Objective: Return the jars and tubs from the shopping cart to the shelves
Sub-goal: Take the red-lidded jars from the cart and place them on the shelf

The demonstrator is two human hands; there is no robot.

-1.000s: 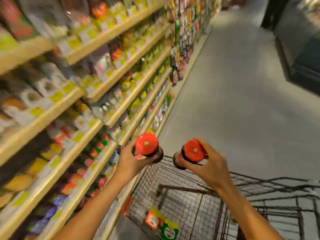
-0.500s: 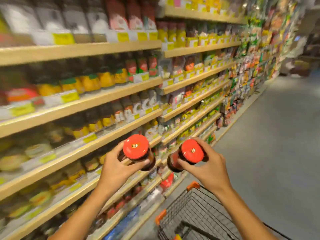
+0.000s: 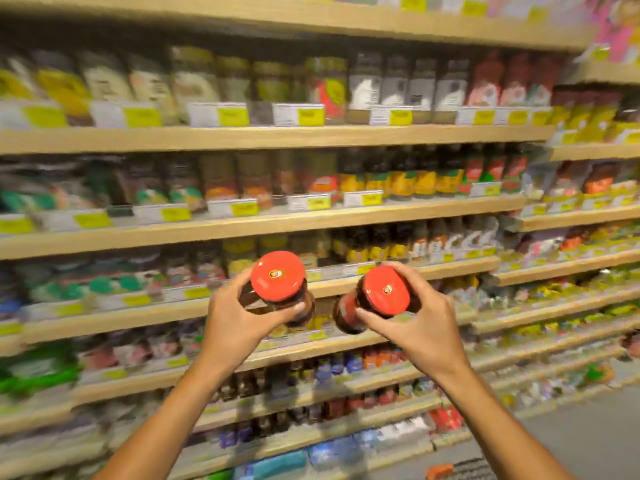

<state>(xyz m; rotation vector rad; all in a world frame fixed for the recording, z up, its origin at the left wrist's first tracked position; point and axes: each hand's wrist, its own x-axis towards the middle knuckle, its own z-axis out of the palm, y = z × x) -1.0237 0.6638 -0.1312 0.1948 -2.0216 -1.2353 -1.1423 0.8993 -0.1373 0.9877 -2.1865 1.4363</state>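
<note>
Wooden shelves [image 3: 263, 136], blurred and full of stock, face me. My left hand [image 3: 239, 323] grips one red-lidded jar [image 3: 278, 289], my right hand [image 3: 420, 327] another jar [image 3: 374, 299], both held close together before them.

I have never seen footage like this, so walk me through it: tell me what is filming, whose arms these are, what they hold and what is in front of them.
There is no machine here. A person wears a wide-angle camera on the head, looking forward and down, so the two bare arms rising from the bottom edge are that person's own. The left hand grips one dark jar with a red lid, the left jar. The right hand grips a matching one, the right jar, tilted with its lid toward the camera. The jars are close together but apart. Ahead stand wooden shop shelves packed with jars and packets behind yellow price tags; motion blur makes the labels unreadable. At the bottom right, an orange bit of the cart peeks in.
</note>
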